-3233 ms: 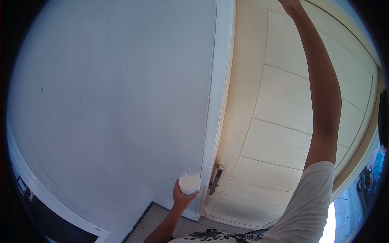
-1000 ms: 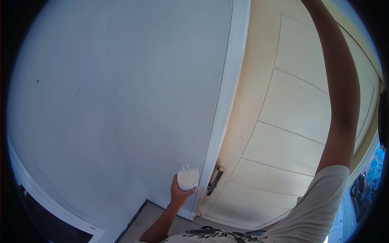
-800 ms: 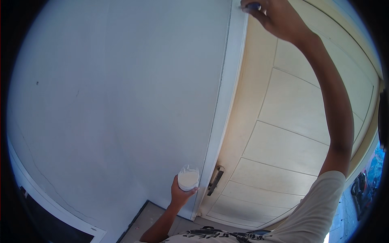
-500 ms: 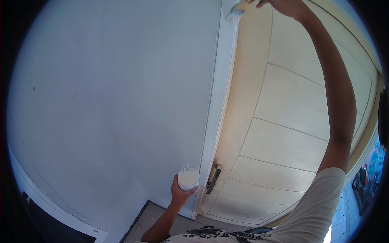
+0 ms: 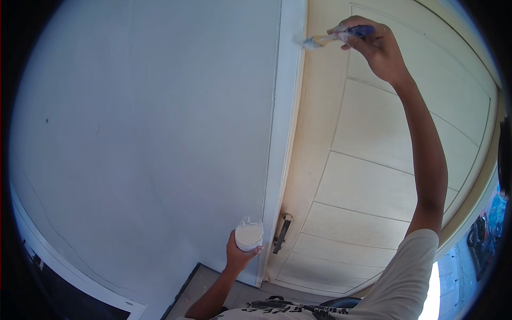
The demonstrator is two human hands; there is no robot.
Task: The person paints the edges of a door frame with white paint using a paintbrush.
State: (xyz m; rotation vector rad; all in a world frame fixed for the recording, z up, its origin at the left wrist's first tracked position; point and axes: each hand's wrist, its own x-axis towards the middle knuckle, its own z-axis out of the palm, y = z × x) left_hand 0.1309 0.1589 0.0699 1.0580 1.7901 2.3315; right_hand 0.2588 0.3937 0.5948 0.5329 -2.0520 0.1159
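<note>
White paint fills the small round tub (image 5: 249,236) that the left hand (image 5: 239,255) grips down low, just beside the door handle (image 5: 281,234). Right hand (image 5: 375,47) is raised high, grip clenched around a blue-handled brush (image 5: 333,37), bristles touching the white door frame (image 5: 285,133) next to the cream door (image 5: 373,176).

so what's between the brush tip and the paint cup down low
In the head view, only the white door frame runs between the brush and the cup.

Packages: one small round white tub (image 5: 249,236), lined with clear plastic film, stood low beside the white door frame (image 5: 282,133). Labels, signs, screens: none were visible.
</note>
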